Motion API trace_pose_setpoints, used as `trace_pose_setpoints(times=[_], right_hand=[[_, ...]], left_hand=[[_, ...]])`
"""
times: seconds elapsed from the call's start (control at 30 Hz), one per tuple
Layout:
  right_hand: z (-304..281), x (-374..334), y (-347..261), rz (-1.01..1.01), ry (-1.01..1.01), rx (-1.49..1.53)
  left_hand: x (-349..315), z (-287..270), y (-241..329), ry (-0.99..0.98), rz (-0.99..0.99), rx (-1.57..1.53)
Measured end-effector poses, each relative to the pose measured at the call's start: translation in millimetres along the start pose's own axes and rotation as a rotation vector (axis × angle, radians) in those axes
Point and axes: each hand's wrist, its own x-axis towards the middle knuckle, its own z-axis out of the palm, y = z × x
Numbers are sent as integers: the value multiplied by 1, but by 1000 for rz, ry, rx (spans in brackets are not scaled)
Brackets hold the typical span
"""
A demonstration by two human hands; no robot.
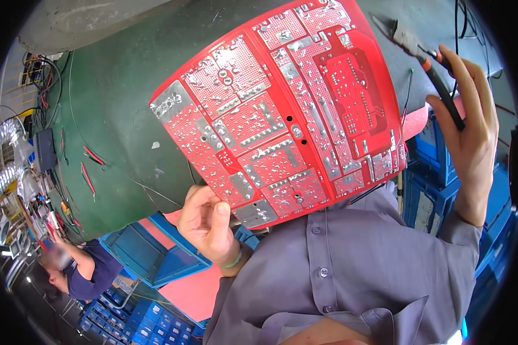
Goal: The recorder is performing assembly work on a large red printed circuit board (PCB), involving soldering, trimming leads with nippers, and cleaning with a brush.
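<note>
While the left hand (210, 225) pinches the red circuit board (305, 118) at its near left corner, the green bench (129, 129) partly beneath it, the right hand (472, 123) grips pliers (426, 64) to its right. Soldered-side trimming seems underway; the next move calls for a steady board.

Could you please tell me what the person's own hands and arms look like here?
Both the left hand and the right hand are bare, with no gloves. A thin green band circles the left wrist; no band shows on the right one. The grey-purple shirt has a short right sleeve, leaving that forearm uncovered.
</note>
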Motion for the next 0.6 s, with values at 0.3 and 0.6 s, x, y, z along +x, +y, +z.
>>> trace_pose_setpoints(times=[0.3, 0.6], right_hand=[[-1, -2, -14, -254, -100, -109], [1, 0, -30, -210, 48, -139]], left_hand=[[3, 2, 2, -32, 31, 22], [2, 4, 2, -17, 30, 18]])
